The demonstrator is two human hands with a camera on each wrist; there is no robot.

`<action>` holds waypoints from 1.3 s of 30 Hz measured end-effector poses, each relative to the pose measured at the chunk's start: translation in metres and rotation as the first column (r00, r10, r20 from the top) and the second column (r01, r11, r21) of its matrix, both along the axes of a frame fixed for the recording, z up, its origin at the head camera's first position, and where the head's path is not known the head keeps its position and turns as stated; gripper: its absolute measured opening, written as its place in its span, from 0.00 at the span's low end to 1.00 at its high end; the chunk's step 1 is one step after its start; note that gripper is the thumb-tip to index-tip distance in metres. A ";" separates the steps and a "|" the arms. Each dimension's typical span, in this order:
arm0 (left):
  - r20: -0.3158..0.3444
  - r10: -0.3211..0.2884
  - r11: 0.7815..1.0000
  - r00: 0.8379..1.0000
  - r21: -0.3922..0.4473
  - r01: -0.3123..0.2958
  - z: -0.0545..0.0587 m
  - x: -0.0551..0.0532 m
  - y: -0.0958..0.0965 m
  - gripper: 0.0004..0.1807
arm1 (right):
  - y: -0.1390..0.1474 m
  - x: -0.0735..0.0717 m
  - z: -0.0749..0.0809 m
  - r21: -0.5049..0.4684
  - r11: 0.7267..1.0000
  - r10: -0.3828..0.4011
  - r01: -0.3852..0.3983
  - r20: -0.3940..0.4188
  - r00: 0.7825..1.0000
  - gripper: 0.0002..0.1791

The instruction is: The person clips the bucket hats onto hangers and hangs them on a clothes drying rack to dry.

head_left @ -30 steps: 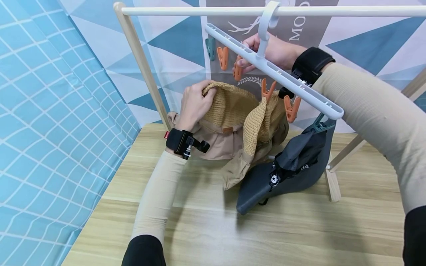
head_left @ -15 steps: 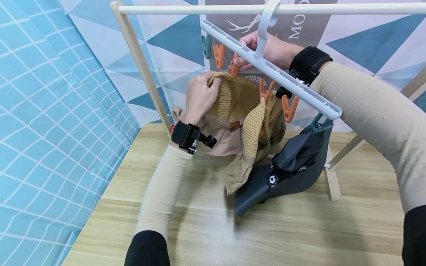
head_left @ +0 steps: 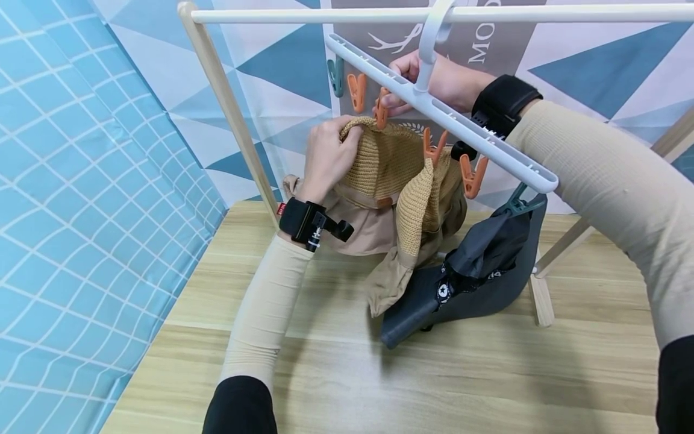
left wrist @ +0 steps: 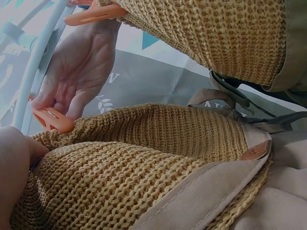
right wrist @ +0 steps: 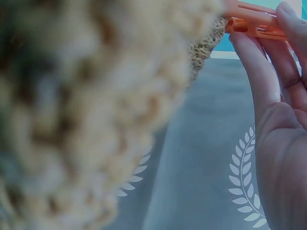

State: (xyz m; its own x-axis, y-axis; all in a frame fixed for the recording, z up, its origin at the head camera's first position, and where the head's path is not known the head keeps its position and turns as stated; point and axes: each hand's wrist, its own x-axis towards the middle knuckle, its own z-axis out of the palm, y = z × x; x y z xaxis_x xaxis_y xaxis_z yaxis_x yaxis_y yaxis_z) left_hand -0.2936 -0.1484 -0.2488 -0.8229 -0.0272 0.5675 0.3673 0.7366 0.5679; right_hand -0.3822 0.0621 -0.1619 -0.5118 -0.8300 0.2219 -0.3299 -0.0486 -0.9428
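My left hand (head_left: 331,158) grips the edge of a tan woven sun hat (head_left: 382,161) with a beige cloth band and a small brown tag. Behind the hanger (head_left: 477,140), my right hand (head_left: 452,81) pinches an orange clothespin (head_left: 382,110) between thumb and fingers. In the left wrist view the clothespin (left wrist: 53,120) sits right at the hat's woven edge, close to the left fingers. The right wrist view shows the same clothespin (right wrist: 256,21) meeting the weave, with a blurred woven hat (right wrist: 86,110) filling the left side.
A second tan woven hat (head_left: 410,223) hangs from an orange clip (head_left: 434,147). A dark grey hat (head_left: 472,274) hangs by a green clip (head_left: 519,202). Other clips line the hanger, which hooks over a white rail (head_left: 325,16). Below lies a wooden tabletop (head_left: 434,380).
My left hand has raised the woven hat up and slightly right, bringing its edge to the orange clothespin in my right hand. The hanger's left end swung slightly left. Little differs over the last half second.
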 end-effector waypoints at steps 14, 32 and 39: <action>0.010 -0.004 0.998 1.000 -0.064 0.005 -0.005 0.000 -0.002 0.15 | 0.001 -0.002 -0.003 0.077 0.988 -0.133 0.137 -0.061 0.989 0.09; -0.021 -0.080 0.975 0.997 -0.209 0.074 -0.009 0.002 -0.022 0.15 | 0.001 0.003 -0.002 0.074 0.990 -0.114 0.117 -0.049 0.992 0.10; -0.021 -0.017 0.980 1.000 -0.197 0.012 -0.015 0.003 -0.030 0.13 | -0.001 0.014 0.001 0.114 0.984 -0.136 0.141 -0.045 0.990 0.14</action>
State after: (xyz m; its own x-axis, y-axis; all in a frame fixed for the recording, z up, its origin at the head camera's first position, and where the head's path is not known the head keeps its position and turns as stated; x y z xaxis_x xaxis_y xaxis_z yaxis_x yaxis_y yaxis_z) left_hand -0.2908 -0.1784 -0.2635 -0.8092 0.0987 0.5792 0.3901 0.8275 0.4039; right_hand -0.3681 0.0614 -0.1611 -0.6169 -0.7728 0.1488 -0.3601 0.1090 -0.9265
